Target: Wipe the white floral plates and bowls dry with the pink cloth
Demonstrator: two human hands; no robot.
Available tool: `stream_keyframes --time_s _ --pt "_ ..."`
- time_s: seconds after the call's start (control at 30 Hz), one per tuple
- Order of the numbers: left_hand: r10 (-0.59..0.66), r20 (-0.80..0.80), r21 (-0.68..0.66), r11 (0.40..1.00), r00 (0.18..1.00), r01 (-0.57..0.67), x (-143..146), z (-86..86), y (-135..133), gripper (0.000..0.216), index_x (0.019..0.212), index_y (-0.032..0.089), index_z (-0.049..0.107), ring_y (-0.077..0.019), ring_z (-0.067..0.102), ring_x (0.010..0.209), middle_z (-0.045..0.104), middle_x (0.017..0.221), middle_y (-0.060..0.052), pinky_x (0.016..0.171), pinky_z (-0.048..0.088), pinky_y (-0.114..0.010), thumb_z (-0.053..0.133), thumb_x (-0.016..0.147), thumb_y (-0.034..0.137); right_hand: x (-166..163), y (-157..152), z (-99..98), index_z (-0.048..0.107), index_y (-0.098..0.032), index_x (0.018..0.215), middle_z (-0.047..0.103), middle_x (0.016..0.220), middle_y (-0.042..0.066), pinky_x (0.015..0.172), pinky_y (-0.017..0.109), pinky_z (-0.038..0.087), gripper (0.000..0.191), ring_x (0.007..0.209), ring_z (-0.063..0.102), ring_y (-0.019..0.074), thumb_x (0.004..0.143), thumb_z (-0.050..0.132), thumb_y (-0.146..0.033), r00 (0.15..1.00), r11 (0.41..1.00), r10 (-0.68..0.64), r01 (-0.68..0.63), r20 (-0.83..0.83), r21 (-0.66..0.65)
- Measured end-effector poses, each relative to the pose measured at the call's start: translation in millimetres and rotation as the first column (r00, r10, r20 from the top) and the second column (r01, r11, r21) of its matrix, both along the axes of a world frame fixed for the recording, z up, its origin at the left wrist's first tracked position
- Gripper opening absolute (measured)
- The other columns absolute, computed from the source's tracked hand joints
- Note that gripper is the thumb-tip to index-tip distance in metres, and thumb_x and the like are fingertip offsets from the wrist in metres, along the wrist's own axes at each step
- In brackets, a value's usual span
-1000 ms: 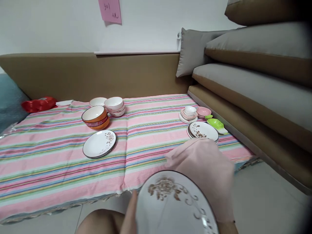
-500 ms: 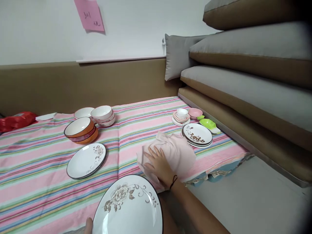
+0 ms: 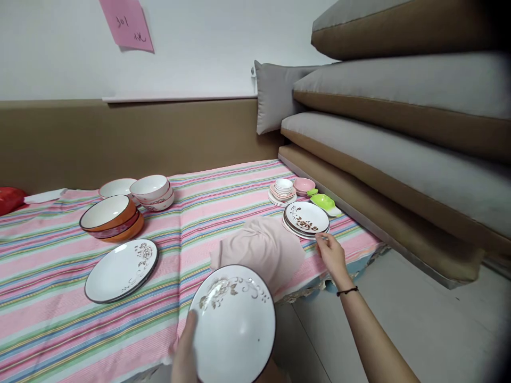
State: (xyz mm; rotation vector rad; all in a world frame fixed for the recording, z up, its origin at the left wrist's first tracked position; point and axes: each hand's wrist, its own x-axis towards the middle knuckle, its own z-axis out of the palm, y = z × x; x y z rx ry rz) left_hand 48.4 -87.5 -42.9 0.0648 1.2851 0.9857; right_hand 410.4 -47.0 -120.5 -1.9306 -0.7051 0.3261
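In the low middle of the view, my left hand grips the left edge of a white plate with a dark rim and a brown flower pattern. The plate is tilted up towards me. At the right, my right hand, with a dark band at the wrist, has its fingers pinched at the near rim of a stack of flowered plates; part of the fingertips is hard to make out. A crumpled pale pink cloth lies between the two, partly behind the held plate.
On the striped cloth stand orange bowls, white bowls and flowered plates to the left. Small dishes, pink bowls and a green dish sit at the back right, beside piled cushions.
My right hand has left the pale cloth and moved right to the plate stack. The held plate has shifted right, with more of my left hand showing. The view has turned slightly right.
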Motion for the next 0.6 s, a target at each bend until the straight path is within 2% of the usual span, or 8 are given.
stream_keyframes --time_s 0.07,0.17,0.27,0.37,0.47,0.6 --pt "-0.043 0.070 0.078 0.996 0.997 0.037 24 7.8 4 0.062 0.139 0.018 0.051 -0.0342 0.067 0.103 0.074 0.106 -0.013 0.095 0.052 -0.047 0.064 0.084 0.042 2 2 -1.9 0.059 -0.015 0.110 0.063 0.063 0.002 0.060 0.029 0.041 0.055 0.060 0.058 0.0207 0.079 0.051 -0.060 1.000 0.999 -0.021 0.021 -0.018 -0.037" --pt "-0.083 0.127 0.114 0.991 0.988 0.068 45 13.2 7 0.059 0.136 0.015 0.055 -0.0348 0.066 0.106 0.072 0.109 -0.015 0.097 0.051 -0.047 0.060 0.086 0.046 15 18 -1.4 0.055 -0.010 0.119 0.064 0.060 0.003 0.059 0.030 0.041 0.057 0.057 0.058 0.0212 0.084 0.046 -0.055 0.997 0.993 -0.064 0.060 -0.039 -0.100" --pt "-0.121 0.146 0.105 0.989 0.982 0.106 58 16.8 8 0.059 0.133 0.014 0.057 -0.0363 0.065 0.107 0.071 0.112 -0.016 0.098 0.050 -0.049 0.056 0.087 0.051 35 36 2.6 0.060 -0.009 0.110 0.060 0.051 0.001 0.060 0.029 0.040 0.046 0.055 0.058 0.0212 0.082 0.054 -0.045 0.998 0.987 -0.041 0.034 -0.044 -0.154" --pt "-0.145 0.146 0.116 0.985 0.979 0.129 65 15.6 11 0.059 0.133 0.016 0.057 -0.0350 0.064 0.109 0.070 0.116 -0.016 0.099 0.050 -0.048 0.054 0.088 0.054 53 44 8.2 0.066 -0.011 0.094 0.056 0.043 0.000 0.059 0.029 0.039 0.026 0.053 0.057 0.0209 0.076 0.061 -0.029 0.999 0.982 -0.014 0.004 -0.048 -0.189" --pt "-0.168 0.133 0.136 0.979 0.977 0.150 66 9.4 16 0.059 0.132 0.014 0.057 -0.0333 0.063 0.112 0.069 0.118 -0.016 0.098 0.050 -0.045 0.055 0.088 0.053 63 41 13.2 0.065 -0.013 0.088 0.054 0.040 -0.002 0.054 0.027 0.039 0.017 0.047 0.054 0.0180 0.072 0.060 -0.017 0.996 0.982 0.008 -0.025 -0.092 -0.186" --pt "-0.230 0.126 0.117 0.969 0.965 0.216 68 1.7 23 0.064 0.130 0.014 0.058 -0.0339 0.064 0.111 0.069 0.117 -0.017 0.095 0.052 -0.044 0.061 0.083 0.057 63 36 20.4 0.060 -0.014 0.078 0.055 0.044 -0.005 0.045 0.022 0.038 0.002 0.038 0.048 0.0105 0.077 0.059 -0.014 0.972 0.989 0.035 -0.067 -0.234 -0.130"
